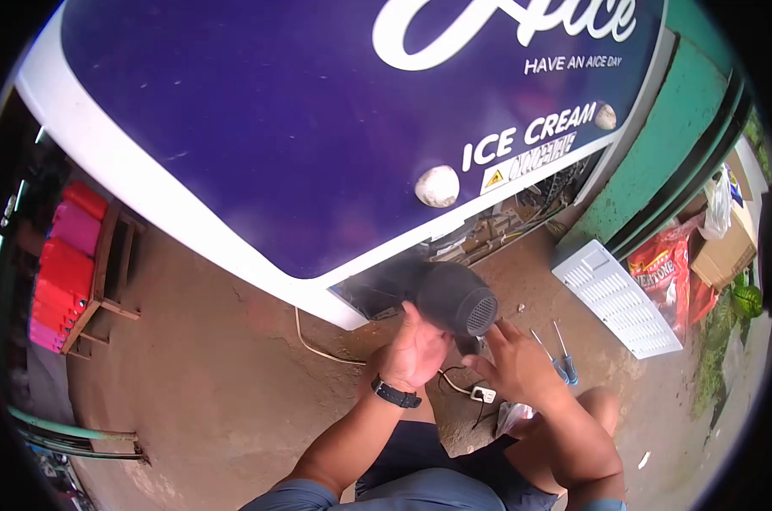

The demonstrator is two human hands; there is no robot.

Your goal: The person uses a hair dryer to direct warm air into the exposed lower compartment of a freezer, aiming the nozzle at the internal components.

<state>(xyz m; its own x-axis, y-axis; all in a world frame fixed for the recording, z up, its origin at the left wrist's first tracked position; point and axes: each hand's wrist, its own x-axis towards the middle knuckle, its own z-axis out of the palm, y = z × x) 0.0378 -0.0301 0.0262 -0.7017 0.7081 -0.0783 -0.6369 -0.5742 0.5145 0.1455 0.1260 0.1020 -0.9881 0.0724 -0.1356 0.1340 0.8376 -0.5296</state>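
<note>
Handling dryer at freezer, near edge; left hand touching it, right hand close by, neither grip clear enough to call. Panel off, on floor right. Bay uncovered; job looks partway.

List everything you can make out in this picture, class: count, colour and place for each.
Ice cream cabinet: 1, purple and white, top centre
Hair dryer: 1, black, at the cabinet's lower edge
Slotted panel: 1, white, right
Screwdrivers: 2, blue-handled, on the ground
Socket: 1, white, near the right wrist
Cable: 1, whitish, left of the watch
Printed bag: 1, red, right
Cardboard box: 1, brown, far right
Containers: several, red and pink, far left
Dark edges: too unclear to count
Watch: 1, black, left wrist
Left hand: 1, bare, against the dryer
Right hand: 1, bare, beside the dryer
</note>
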